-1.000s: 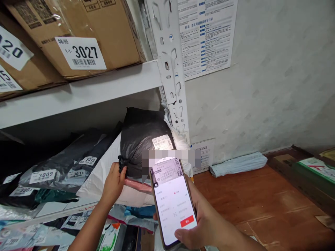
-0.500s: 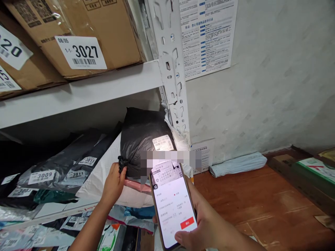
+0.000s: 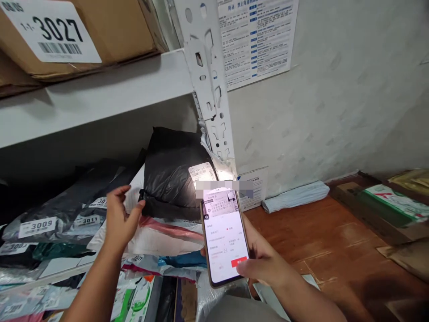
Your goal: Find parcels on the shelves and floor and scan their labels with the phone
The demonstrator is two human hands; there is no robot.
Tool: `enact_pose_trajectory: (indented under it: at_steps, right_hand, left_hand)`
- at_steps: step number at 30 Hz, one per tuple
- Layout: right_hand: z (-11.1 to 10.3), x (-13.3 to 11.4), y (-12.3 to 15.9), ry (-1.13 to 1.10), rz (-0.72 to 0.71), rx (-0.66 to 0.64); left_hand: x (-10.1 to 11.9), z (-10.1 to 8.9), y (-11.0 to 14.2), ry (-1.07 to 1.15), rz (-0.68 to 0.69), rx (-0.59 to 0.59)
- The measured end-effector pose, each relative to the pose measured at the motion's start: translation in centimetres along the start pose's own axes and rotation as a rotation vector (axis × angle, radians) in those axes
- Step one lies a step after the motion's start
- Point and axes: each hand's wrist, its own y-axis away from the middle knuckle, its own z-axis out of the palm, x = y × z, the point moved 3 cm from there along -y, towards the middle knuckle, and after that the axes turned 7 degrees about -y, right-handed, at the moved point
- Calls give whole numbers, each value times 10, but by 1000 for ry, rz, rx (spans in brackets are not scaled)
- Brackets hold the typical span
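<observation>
A person's two bare hands work at a white metal shelf (image 3: pixel 67 264) crowded with parcels. A black plastic parcel (image 3: pixel 174 163) lies at the shelf's right end, close to the corner post (image 3: pixel 212 105), on top of a white parcel (image 3: pixel 152 243). A pale printed label (image 3: pixel 200 171) sits near its right side, lit by a bright glow. The left hand (image 3: pixel 120 217) is open, fingers and thumb spread, the thumb tip at the black parcel's front left corner; whether it touches cannot be told. The right hand (image 3: pixel 263 264) grips a phone (image 3: pixel 225 243) upright in front of the black parcel, its thumb over a red button low on the bright screen. Pixelation hides the phone's top. Toward the shelf's left end lie grey bags, one labelled 3009 (image 3: pixel 37 227). Above, a cardboard box (image 3: pixel 117 31) marked 3027 rests behind the front edge of the upper shelf (image 3: pixel 100 100). To the right, a printed notice (image 3: pixel 258 44) hangs on a grey wall (image 3: pixel 335 98).
</observation>
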Motion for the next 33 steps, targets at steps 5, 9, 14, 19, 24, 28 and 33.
enact_pose_trajectory:
  at_steps: [5, 9, 14, 19, 24, 28, 33]
  right_hand:
    - [-9, 0, 6, 39, -35, 27]
    - [-12, -2, 12, 14, -78, 59]
    - [-18, -7, 21, -12, -100, 92]
    - [-24, -11, 28, -21, -95, 93]
    - [-31, -12, 35, -22, -133, 138]
    - [-30, -16, 38, -154, -154, 158]
    - [-43, -12, 38, -408, -157, 287]
  left_hand:
    - [86, -21, -34, -168, 277, 64]
    - [144, 3, -39, -219, 497, -69]
    - [176, 54, -20, -397, 719, -264]
    - [186, 80, -3, -394, 784, -331]
    - [191, 86, 5, -414, 767, -292]
    - [204, 96, 17, -527, 815, -381]
    - [205, 115, 35, -731, 891, -453]
